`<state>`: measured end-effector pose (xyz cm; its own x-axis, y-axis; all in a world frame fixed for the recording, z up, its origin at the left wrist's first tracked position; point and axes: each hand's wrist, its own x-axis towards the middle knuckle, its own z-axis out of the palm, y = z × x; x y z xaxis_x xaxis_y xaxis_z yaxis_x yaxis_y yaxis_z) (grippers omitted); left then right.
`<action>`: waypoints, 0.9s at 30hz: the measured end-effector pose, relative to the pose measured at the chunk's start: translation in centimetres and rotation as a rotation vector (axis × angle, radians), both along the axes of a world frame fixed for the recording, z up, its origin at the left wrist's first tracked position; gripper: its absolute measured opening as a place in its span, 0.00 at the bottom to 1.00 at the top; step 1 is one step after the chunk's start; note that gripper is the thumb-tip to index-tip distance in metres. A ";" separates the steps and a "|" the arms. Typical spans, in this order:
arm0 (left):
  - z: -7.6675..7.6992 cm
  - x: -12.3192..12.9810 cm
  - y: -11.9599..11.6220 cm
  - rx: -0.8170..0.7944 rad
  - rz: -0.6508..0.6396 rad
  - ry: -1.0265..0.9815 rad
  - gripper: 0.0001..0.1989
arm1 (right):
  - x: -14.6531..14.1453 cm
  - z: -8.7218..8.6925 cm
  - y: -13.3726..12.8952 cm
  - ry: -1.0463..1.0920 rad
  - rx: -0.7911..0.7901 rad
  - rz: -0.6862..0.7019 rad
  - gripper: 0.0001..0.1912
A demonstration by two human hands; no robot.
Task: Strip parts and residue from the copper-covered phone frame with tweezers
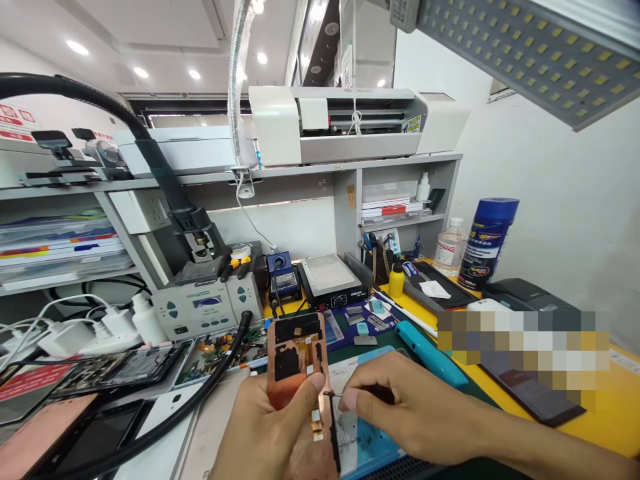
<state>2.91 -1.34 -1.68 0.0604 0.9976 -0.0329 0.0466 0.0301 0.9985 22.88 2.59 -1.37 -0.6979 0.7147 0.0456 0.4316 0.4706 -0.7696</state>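
Note:
My left hand grips a phone display panel, its copper-coloured back facing me, with the thumb pressed on its face. The panel stands tilted up, showing black patches and a thin flex cable. At its right edge my right hand is closed in a pinch. A small, thin dark piece runs from the fingertips to the panel's edge; its kind is too small to make out. Below the right hand lies a blue and white work pad, partly hidden by the hand.
A black hose arcs across the left front, over phone parts. Behind stand a grey control unit and a flat heating plate. To the right are a turquoise tool, a blue spray can and a dark phone.

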 end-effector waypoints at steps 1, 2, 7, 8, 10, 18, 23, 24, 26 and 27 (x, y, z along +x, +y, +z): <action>0.0 -0.1 0.0 -0.001 -0.004 -0.002 0.18 | 0.0 0.1 0.0 0.011 -0.019 0.003 0.17; 0.0 -0.1 0.0 -0.003 -0.006 -0.006 0.17 | 0.0 0.3 0.0 0.021 -0.056 0.002 0.16; 0.2 0.3 -0.3 -0.007 0.028 0.053 0.20 | 0.1 0.8 0.7 0.089 -0.489 -0.016 0.13; 0.3 0.4 -0.4 0.000 0.038 0.069 0.21 | 0.1 0.8 1.0 0.120 -0.611 -0.011 0.13; 0.4 0.6 -0.5 0.016 0.051 0.083 0.21 | 0.2 0.7 1.3 0.177 -0.811 0.007 0.14; 0.3 0.3 -0.4 0.001 0.022 0.030 0.14 | 0.0 0.6 0.8 0.104 -0.432 -0.020 0.14; 0.4 0.3 -0.4 0.026 0.036 0.016 0.12 | -0.4 0.0 0.2 0.082 -0.154 -0.056 0.12; 0.4 0.4 -0.4 0.024 0.035 0.015 0.12 | -0.4 0.0 0.1 0.067 -0.111 -0.062 0.12; 0.5 0.5 -0.4 0.024 0.038 0.011 0.13 | -0.3 0.2 -0.1 0.022 -0.002 -0.072 0.11; 0.5 0.6 -0.5 0.024 0.044 0.007 0.14 | -0.2 0.4 -0.2 0.002 0.053 -0.076 0.11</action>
